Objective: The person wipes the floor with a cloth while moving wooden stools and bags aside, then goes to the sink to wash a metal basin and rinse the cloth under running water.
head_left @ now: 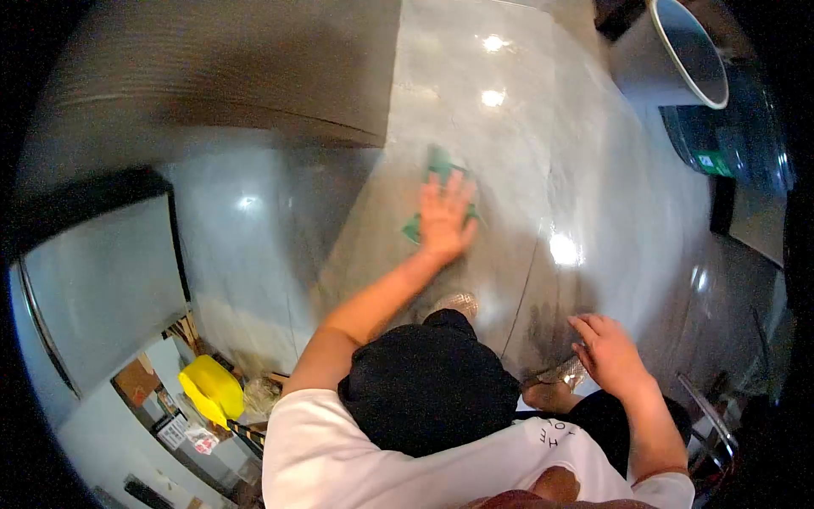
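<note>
My left hand (446,217) lies flat with fingers spread on a green cloth (437,161), pressing it against the glossy grey floor (500,170). Parts of the cloth stick out past the fingertips and beside the palm; hand and cloth are slightly blurred. To the right, my right hand (606,349) hangs loosely above my right foot, fingers bent a little and apart, with nothing visible in it. A black-clad knee (428,382) is below my left arm, and the tip of a shoe (458,305) shows beyond it.
A pale bucket (636,64) and a clear-sided tub (750,140) stand at the upper right. A brown panel (229,68) fills the upper left. At the lower left are a yellow object (210,388) and small clutter. Metal legs (708,416) stand at the lower right.
</note>
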A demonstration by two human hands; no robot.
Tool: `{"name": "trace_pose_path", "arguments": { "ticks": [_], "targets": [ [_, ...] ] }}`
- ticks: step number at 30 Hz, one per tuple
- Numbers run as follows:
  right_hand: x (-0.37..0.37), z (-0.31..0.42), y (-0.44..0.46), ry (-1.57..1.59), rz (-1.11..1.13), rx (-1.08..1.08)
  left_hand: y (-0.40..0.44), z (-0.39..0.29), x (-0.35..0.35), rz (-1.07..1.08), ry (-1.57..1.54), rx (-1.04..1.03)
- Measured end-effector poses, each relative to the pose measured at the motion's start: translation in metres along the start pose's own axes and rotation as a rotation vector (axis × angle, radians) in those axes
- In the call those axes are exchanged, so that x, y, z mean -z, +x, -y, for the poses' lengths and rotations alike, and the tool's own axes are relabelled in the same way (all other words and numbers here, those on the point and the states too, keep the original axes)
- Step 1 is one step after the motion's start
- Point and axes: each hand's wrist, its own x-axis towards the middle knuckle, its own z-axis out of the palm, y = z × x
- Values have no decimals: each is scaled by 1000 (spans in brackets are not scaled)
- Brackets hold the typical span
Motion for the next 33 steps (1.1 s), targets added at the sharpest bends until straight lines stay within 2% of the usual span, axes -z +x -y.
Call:
{"name": "trace_pose_path", "arguments": {
  "ticks": [1, 2, 4, 5, 7, 9, 10, 13, 15, 16, 18, 20, 21, 22, 23, 24, 26, 28, 29, 30, 32, 33],
  "targets": [
    [1, 2, 3, 0, 2, -22, 0, -22, 2, 57, -98, -153],
    [1, 2, 7, 27, 2, 11, 2, -31, 3, 61, -120, -161],
    [-2, 2, 15, 70, -50, 48, 4, -47, 6, 56, -446, -156],
    [-9, 0, 22, 91, -111, 54, 4, -45, 13, 4, -602, -34],
    [-24, -4, 41, 276, -184, -66, 13, -23, 27, -212, -602, -6],
    [-48, 0, 81, 305, -259, -156, 19, 0, 42, -334, -744, 102],
    [-60, -2, 109, 226, -308, 1, 19, 12, 48, -354, -696, 145],
    [-95, 29, 201, 114, -575, 190, 21, 31, 68, -379, -617, 212],
    [-113, 44, 242, -8, -596, 194, 17, 33, 74, -373, -632, 192],
    [-117, 28, 254, -9, -596, 184, 15, 33, 75, -347, -631, 185],
    [-114, -3, 280, -209, -608, 417, 10, 35, 77, -303, -625, 146],
    [-71, -43, 273, -238, -663, 358, 8, 35, 79, -264, -616, 109],
    [-50, -72, 262, -243, -843, 298, 8, 34, 81, -236, -596, 111],
    [-43, -112, 255, -282, -936, 124, 10, 35, 83, -209, -575, 111],
    [-24, -140, 230, -73, -954, -152, 11, 37, 81, -219, -586, 107],
    [-33, -182, 203, -202, -1137, -274, 12, 38, 79, -212, -588, 84],
    [-66, -268, 131, -145, -1134, -650, 19, 37, 75, -211, -685, 160],
    [-123, -348, 58, -168, -1102, -1031, 26, 34, 73, -174, -689, 137],
    [-127, -342, 37, -177, -1109, -1228, 29, 32, 73, -148, -677, 137],
    [-131, -339, 29, -175, -1126, -1248, 30, 30, 71, -144, -684, 112],
    [-125, -320, 46, 221, -961, -1694, 33, 27, 62, -78, -690, 106],
    [-126, -302, 74, -119, -1067, -1612, 33, 21, 58, -73, -697, 96]
  ]
}}
